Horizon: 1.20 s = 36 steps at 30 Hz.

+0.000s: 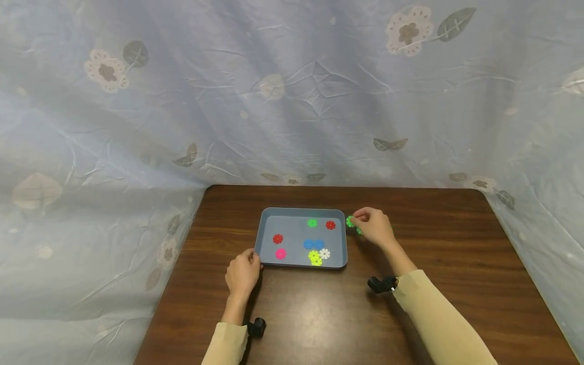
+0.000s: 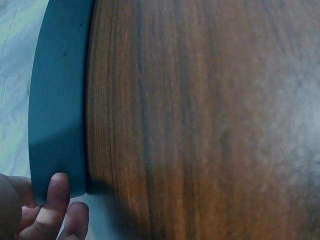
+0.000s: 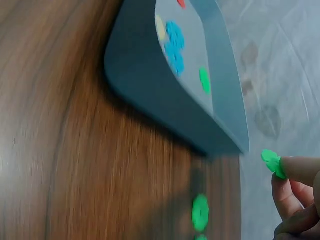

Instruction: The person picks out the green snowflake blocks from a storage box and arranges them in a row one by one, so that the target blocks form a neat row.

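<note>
A shallow blue-grey tray (image 1: 292,228) lies on the table with several flower-shaped plastic discs in it. My left hand (image 1: 243,271) grips its near left corner; in the left wrist view one finger (image 2: 58,192) lies against the outer wall. Beyond the tray's right side, my right hand (image 1: 376,225) pinches a green flower-shaped disc (image 3: 272,162) between thumb and fingertips, raised above the table. Below that hand, another green disc (image 3: 200,212) lies on the wood, with part of one more at the bottom edge of the right wrist view.
Inside the tray are red (image 1: 278,239), pink (image 1: 281,254), blue (image 1: 308,244), yellow (image 1: 314,255), white (image 1: 324,254) and green (image 1: 312,222) discs. The brown wooden table (image 1: 310,314) meets a patterned fabric curtain (image 1: 292,126) at the back and sides.
</note>
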Each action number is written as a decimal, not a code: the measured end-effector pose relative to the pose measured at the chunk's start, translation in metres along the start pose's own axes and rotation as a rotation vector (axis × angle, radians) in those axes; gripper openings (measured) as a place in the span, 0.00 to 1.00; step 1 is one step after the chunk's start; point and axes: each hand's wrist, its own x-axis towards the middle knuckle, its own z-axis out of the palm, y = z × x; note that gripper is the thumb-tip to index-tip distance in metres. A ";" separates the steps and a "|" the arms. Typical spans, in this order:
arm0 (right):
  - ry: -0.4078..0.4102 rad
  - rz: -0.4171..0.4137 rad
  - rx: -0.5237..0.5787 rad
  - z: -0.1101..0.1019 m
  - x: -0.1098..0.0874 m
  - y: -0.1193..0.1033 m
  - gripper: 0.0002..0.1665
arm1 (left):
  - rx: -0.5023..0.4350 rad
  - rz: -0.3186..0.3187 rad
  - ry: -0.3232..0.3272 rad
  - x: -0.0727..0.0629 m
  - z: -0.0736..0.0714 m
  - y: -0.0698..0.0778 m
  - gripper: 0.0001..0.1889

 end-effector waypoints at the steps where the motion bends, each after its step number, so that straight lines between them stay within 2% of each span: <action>1: 0.008 0.004 -0.002 -0.005 0.000 0.005 0.15 | 0.001 0.001 0.001 0.000 0.000 0.000 0.18; 10: 0.059 0.067 -0.030 -0.043 -0.006 0.046 0.21 | 0.006 0.002 -0.002 0.001 -0.003 0.000 0.18; 18: 0.157 0.153 -0.064 -0.065 -0.014 0.077 0.21 | 0.000 0.002 -0.011 0.000 -0.003 0.000 0.18; 22: 0.163 0.199 -0.077 -0.068 -0.017 0.089 0.21 | -0.002 0.001 -0.010 -0.001 -0.004 -0.001 0.18; 27: 0.130 0.240 -0.110 -0.065 -0.019 0.101 0.22 | 0.006 0.001 -0.007 -0.001 -0.003 -0.001 0.17; 36: 0.105 0.242 -0.157 -0.061 -0.021 0.108 0.21 | -0.001 0.012 -0.010 0.000 -0.001 0.000 0.17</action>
